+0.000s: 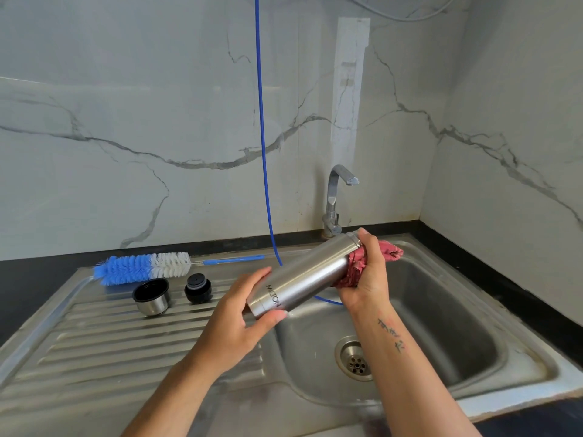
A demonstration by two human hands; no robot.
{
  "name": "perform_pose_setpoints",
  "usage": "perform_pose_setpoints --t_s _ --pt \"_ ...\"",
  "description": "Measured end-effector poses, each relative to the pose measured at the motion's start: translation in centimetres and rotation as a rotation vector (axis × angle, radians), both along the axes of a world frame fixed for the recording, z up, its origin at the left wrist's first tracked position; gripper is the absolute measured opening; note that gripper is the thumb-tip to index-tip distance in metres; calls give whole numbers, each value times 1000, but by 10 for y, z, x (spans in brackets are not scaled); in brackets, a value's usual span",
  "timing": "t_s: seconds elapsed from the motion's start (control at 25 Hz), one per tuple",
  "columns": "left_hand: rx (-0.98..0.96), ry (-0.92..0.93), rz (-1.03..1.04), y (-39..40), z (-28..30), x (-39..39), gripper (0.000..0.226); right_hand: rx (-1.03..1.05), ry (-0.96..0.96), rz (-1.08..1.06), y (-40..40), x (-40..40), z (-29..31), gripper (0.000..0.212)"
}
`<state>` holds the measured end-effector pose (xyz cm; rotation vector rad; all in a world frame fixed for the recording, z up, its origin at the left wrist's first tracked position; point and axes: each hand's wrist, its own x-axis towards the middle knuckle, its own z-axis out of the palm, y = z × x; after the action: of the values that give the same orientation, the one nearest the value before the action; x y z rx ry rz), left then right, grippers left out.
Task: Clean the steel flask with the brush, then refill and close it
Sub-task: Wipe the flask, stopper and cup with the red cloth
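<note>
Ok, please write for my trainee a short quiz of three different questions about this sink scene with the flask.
1. True or false: the bottle brush is inside the steel flask.
2. What does the right hand hold against the flask? A) red cloth B) sponge C) brush
3. Fill in: the steel cup lid and the black stopper lie on the sink's ______.

Key
1. False: the brush lies on the draining board, and the left hand grips the flask's base.
2. A, the red cloth.
3. Draining board.
</note>
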<state>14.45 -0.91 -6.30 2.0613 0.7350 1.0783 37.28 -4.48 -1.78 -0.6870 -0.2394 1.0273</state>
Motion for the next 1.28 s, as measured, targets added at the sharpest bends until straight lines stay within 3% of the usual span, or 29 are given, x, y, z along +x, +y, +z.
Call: perform_pose_setpoints --t_s 0.04,0.08,0.16,0.28,0.36,0.44,0.56,0.64,0.72,0.84,0.92,1.08,1.28 --pt "138 41 36 1 1 1 74 -1 -4 1 0 1 0 30" --pt "143 86 32 1 4 1 78 3 -12 3 -1 1 1 30" --pt "-32 205 -47 3 7 -3 82 0 -78 -4 -2 0 2 32" --pt "-290 297 -170 -5 4 -7 67 -14 -221 -11 -2 -12 6 38" --pt "-399 128 -188 -16 4 5 57 3 -344 -39 -1 -33 5 43" --pt "-488 -156 -139 -18 4 22 51 52 -541 -38 -2 -61 3 40" --pt "-506 -547 -18 -11 13 24 50 36 -721 116 -11 -106 -9 42" --pt "-507 -705 16 -6 19 15 47 13 -611 238 -11 -130 -15 45" --pt "-551 -818 -58 -7 21 14 45 27 -369 347 -6 -137 -14 53" --pt "-491 -716 -47 -17 12 27 51 41 -7 323 5 -116 -10 53" --pt "-449 -644 13 -14 8 32 53 40 125 299 5 -111 -12 54" --pt "-389 -555 137 5 7 25 56 13 148 388 -2 -126 -16 72" --pt "-394 -543 39 -7 3 29 59 33 254 291 8 -110 -13 58"
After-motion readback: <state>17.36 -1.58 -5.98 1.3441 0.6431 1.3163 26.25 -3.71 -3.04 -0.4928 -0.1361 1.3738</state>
